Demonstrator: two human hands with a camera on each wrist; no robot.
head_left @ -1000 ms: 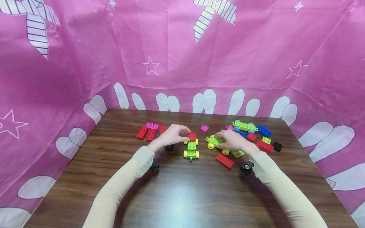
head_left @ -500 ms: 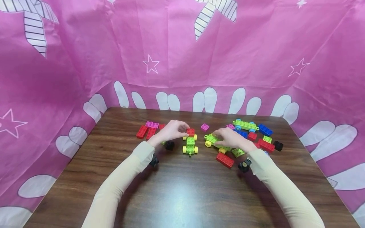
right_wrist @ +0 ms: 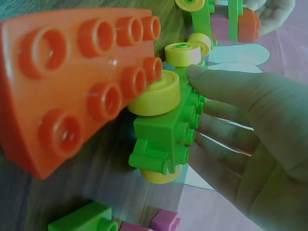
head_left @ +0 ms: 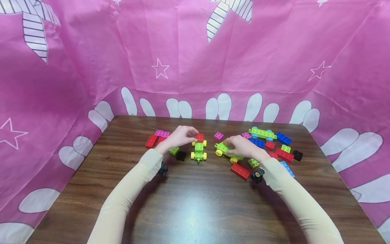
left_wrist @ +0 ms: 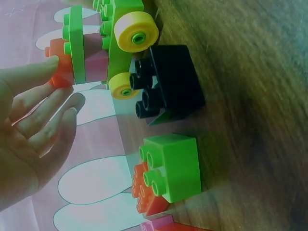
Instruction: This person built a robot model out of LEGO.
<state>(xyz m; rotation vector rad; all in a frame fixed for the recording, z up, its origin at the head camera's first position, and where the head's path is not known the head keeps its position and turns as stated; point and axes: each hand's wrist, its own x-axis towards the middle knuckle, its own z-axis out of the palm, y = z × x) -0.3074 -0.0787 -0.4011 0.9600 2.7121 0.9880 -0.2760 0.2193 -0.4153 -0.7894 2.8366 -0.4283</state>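
Note:
My left hand (head_left: 181, 137) pinches a red brick (left_wrist: 61, 70) between thumb and fingers. That brick sits on top of a small toy car (head_left: 199, 148), which has a green base, yellow wheels, a pink brick and a green plate stacked on it. To the right, my right hand (head_left: 242, 147) grips a second green toy car base (right_wrist: 161, 127) with yellow wheels, thumb on one side and fingers on the other. Its studs face the palm in the right wrist view. The two cars stand apart on the table.
A red brick (head_left: 240, 171) lies just in front of the right car. Near my left wrist are a black brick (left_wrist: 178, 79) and a green brick (left_wrist: 180, 163). A third green car base (head_left: 262, 134) with blue wheels stands back right among several loose bricks.
My left hand has moved the stacked car left and farther back across the table. The right hand has shifted slightly left with its car base, still gripping it.

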